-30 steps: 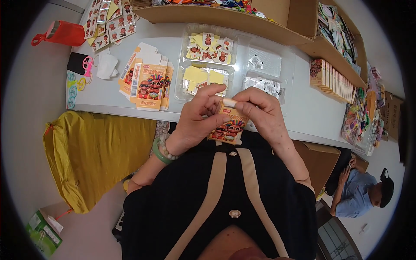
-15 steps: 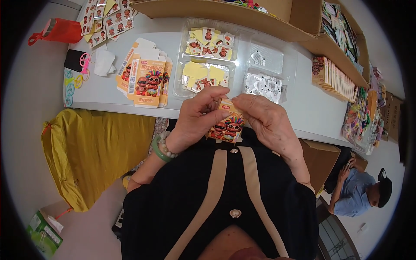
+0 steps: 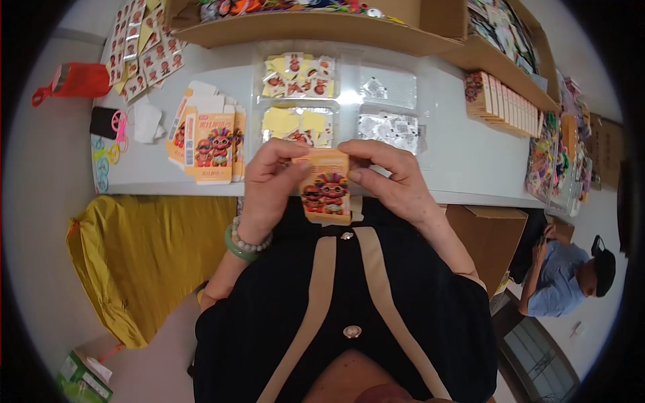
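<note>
Your left hand (image 3: 265, 188) and right hand (image 3: 393, 181) hold an orange carton (image 3: 327, 198) near its upper corners, fingers (image 3: 289, 178) clamped on it, before your torso (image 3: 346, 282) at the near edge of the surface (image 3: 457, 151); its top fold, partly covered, cannot be judged clearly.

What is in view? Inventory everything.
Held box: one, orange, between both hands
Printed cartons: several, orange and white, table's left
Sticker sheets: several, white, back left
Cylindrical item: one, red, far left
Plastic pieces: several, multicoloured, far left
Crumpled paper: white, count unclear, left
Clear trays: apparently two, centre
Cut stickers: many, white and yellow, left tray
Packets: many, whitish, right tray
Open cartons: two or more, brown, back
Small boxes: many, orange and cream, right
Cloth: one, yellow, lower left
Package: one, green, lower left
Co-worker: one, blue top, right
Table: one, white, centre
Bangle: one, green, left wrist
Left hand, right hand: one each, on held box
</note>
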A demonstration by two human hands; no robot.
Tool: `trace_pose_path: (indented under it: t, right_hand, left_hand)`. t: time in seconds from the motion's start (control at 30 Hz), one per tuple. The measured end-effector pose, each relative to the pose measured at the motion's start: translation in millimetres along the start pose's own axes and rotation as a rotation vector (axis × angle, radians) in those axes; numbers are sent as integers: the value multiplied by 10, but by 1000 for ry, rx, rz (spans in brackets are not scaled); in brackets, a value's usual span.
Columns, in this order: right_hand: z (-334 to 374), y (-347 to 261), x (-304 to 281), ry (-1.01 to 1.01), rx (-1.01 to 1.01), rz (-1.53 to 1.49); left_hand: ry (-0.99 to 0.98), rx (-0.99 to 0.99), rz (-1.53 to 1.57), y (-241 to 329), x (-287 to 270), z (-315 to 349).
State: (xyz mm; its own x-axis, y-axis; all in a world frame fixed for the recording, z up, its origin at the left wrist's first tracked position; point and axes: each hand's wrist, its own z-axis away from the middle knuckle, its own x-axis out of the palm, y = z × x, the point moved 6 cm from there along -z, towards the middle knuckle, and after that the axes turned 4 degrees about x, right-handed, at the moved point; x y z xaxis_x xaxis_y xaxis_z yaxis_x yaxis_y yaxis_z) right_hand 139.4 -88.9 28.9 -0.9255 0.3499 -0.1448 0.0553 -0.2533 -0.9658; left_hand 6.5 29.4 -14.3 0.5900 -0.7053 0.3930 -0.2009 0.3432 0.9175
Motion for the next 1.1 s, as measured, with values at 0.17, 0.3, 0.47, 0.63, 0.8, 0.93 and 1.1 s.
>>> trace_pose_path:
  t: [0.17, 0.3, 0.47, 0.63, 0.8, 0.93, 1.1]
  right_hand:
    - [-41, -212, -93, 218, -356, 452]
    - [25, -411, -87, 186, -710, 686]
    - [-27, -267, -446, 271, -308, 342]
    - [-172, -358, -441, -63, -66, 679]
    - [-584, -564, -1989, 577, 47, 600]
    - [-1026, -239, -3602, 773, 422, 1305]
    - [-1355, 160, -4040, 622, 588, 1409]
  left_hand:
    - [96, -58, 84, 14, 44, -137]
    - [16, -212, 161, 43, 217, -255]
    - [-246, -263, 33, 52, 407, -414]
    - [-514, -193, 10, 117, 659, -605]
    - [-369, -270, 250, 2, 549, -643]
    - [-311, -263, 162, -17, 558, -704]
    - [-389, -375, 39, -151, 555, -654]
